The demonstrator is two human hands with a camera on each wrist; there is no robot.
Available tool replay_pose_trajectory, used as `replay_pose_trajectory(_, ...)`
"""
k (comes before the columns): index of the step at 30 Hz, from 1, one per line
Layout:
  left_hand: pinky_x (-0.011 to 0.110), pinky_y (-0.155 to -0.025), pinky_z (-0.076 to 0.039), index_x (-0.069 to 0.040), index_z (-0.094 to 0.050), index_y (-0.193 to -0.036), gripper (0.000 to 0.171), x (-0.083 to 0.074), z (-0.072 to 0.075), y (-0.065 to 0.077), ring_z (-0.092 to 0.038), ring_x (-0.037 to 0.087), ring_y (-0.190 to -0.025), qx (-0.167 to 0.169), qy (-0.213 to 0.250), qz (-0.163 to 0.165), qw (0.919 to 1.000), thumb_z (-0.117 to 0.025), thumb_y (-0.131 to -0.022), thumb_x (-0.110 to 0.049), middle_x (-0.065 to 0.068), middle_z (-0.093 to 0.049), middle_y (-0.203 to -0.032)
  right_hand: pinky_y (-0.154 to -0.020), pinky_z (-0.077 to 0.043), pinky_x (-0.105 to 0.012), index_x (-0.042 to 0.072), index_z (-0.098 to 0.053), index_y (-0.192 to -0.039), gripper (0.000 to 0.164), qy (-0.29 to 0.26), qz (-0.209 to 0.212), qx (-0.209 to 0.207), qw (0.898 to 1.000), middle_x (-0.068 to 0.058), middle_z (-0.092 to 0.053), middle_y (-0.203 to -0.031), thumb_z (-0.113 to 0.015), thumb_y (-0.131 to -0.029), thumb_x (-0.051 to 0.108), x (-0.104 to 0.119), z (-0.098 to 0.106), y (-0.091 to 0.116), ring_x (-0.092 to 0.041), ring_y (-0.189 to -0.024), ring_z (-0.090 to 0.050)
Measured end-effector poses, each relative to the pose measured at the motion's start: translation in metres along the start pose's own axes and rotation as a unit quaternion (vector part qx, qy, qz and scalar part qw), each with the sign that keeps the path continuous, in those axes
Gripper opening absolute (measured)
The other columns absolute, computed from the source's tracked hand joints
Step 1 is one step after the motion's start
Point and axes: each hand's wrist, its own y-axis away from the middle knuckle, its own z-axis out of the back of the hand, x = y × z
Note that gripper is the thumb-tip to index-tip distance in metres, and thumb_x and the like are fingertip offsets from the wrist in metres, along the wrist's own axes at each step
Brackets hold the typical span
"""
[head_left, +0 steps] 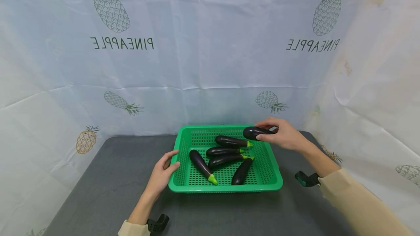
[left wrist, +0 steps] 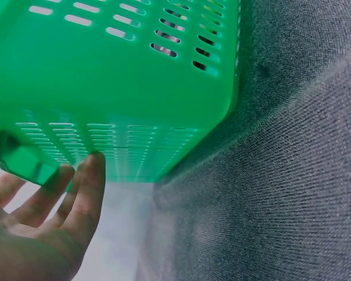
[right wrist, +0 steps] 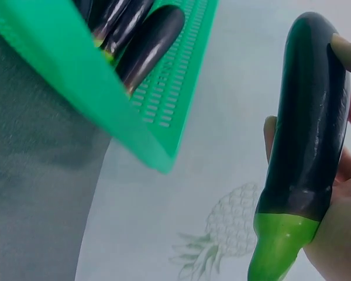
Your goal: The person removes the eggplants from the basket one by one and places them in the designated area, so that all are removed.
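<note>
A green plastic basket (head_left: 226,188) with slotted walls stands on the dark table. Inside lie several glossy dark eggplants with green stem ends, one of them an eggplant (head_left: 201,165) slanting on the left side. My right hand (head_left: 284,134) holds another eggplant (right wrist: 307,117) above the basket's far right corner, thumb on one side and fingers on the other. At the basket's left side, my left hand (head_left: 161,174) grips the rim. The left wrist view shows its fingers (left wrist: 89,193) curled up beneath that rim, against the outer wall.
The grey-black tabletop (head_left: 115,177) spreads around the basket. A pale curtain (head_left: 216,57) with pineapple prints hangs behind and on both sides, close to the table's back edge. Each wrist carries a black strap device, such as the right one (head_left: 306,179).
</note>
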Motion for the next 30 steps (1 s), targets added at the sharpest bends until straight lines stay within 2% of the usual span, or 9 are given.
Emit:
replay_pose_trajectory(11, 0.031, -0.086, -0.053, -0.015, -0.049, -0.15, 0.05, -0.003, 0.0, 0.0, -0.058, 0.034, -0.128, 0.001, -0.001, -0.003, 1.0, -0.063, -0.103, -0.025, 0.02, -0.052, -0.148, -0.079, -0.054, -0.032, 0.007, -0.068, -0.13, 0.038, 0.014, -0.028, -0.014, 0.999, -0.01, -0.065, -0.118, -0.074, -0.096, 0.022, -0.024, 0.015, 0.017, -0.019, -0.1, -0.062)
replay_pose_trajectory(18, 0.031, -0.087, -0.053, -0.015, -0.048, -0.151, 0.05, -0.003, 0.0, 0.001, -0.057, 0.034, -0.129, 0.003, -0.003, -0.006, 1.0, -0.062, -0.104, -0.025, 0.02, -0.05, -0.149, -0.074, -0.055, -0.032, 0.005, -0.067, -0.132, 0.041, 0.006, -0.052, -0.031, 0.998, -0.015, -0.063, -0.124, -0.075, -0.095, 0.022, -0.036, 0.024, 0.027, -0.024, -0.101, -0.064)
replay_pose_trajectory(30, 0.031, -0.088, -0.053, -0.016, -0.048, -0.151, 0.049, -0.001, 0.0, -0.001, -0.056, 0.033, -0.131, 0.008, 0.005, -0.001, 1.0, -0.061, -0.104, -0.024, 0.018, -0.047, -0.152, -0.071, -0.054, -0.031, 0.003, -0.066, -0.133, 0.043, 0.052, -0.061, -0.042, 0.996, -0.017, -0.062, -0.124, -0.074, -0.096, 0.024, -0.059, 0.033, 0.043, -0.028, -0.1, -0.064)
